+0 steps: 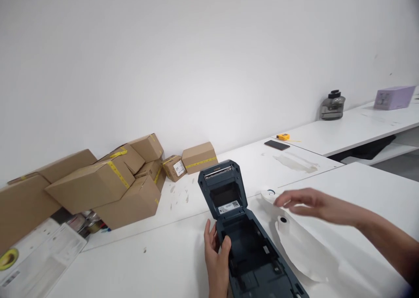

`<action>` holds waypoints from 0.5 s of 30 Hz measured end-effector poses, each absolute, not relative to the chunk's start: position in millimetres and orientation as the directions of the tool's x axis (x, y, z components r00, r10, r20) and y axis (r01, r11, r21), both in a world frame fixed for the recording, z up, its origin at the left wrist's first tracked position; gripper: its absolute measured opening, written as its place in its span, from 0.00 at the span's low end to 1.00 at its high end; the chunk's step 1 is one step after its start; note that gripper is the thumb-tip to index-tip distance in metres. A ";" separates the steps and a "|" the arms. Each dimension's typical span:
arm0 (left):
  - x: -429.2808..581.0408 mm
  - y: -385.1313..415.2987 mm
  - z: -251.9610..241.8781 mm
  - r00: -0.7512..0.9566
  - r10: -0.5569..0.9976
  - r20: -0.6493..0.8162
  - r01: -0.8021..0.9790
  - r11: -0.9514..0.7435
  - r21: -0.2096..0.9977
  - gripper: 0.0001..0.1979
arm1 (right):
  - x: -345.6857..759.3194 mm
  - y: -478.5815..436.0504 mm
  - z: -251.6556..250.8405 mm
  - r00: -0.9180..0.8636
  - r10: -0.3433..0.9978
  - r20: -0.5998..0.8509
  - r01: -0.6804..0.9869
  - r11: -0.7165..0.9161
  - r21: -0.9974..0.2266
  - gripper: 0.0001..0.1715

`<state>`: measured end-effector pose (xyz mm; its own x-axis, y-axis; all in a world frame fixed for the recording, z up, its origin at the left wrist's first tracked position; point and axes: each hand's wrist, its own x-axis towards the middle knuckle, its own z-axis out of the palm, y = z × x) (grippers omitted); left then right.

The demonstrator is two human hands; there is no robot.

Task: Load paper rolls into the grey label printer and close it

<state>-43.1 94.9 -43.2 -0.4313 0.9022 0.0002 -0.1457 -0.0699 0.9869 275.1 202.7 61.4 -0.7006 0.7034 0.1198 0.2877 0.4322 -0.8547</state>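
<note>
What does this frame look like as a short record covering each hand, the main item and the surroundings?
Left hand: holds the dark printer at its edge, thumb over the rim
Printer lid: raised open
Right hand: open, over the loose white paper; contact unclear
Paper roll: beside the printer
Left side: cardboard boxes
Further back: phone, yellow tape measure
Far right: purple box

Single head-worn view, facing forward and down, close over a white table point(163, 254), toward a pale wall point(196, 71)
</note>
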 end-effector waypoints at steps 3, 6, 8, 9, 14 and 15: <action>-42.4 92.5 -40.5 -0.433 0.901 0.014 -0.132 -0.079 0.988 0.45 | 248.6 178.8 49.1 -0.755 0.648 0.097 0.473 0.642 -0.604 0.19; -42.9 91.0 -41.0 -0.425 0.905 0.032 -0.149 -0.105 0.983 0.45 | 232.1 184.7 19.5 -0.731 0.678 0.076 0.633 0.715 -0.296 0.26; -43.7 90.8 -42.9 -0.414 0.909 0.046 -0.157 -0.121 0.980 0.44 | 227.3 194.1 4.1 -0.700 0.712 0.053 0.695 0.697 -0.174 0.27; -44.1 91.0 -44.1 -0.410 0.911 0.051 -0.159 -0.126 0.979 0.44 | 225.9 197.6 -0.8 -0.690 0.723 0.044 0.711 0.688 -0.148 0.26; -45.7 92.0 -46.9 -0.393 0.918 0.062 -0.128 -0.122 0.984 0.46 | 228.5 195.9 -6.3 -0.667 0.745 0.033 0.728 0.660 -0.186 0.18; -45.8 91.8 -46.6 -0.387 0.920 0.061 -0.124 -0.117 0.985 0.46 | 231.9 193.4 -4.9 -0.661 0.750 0.020 0.725 0.645 -0.240 0.18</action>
<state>-45.8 91.8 -46.6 -0.3869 0.9201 0.0607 -0.1237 -0.1170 0.9854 231.9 193.4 -4.9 -0.6608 0.7503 0.0202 0.7253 0.6453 -0.2400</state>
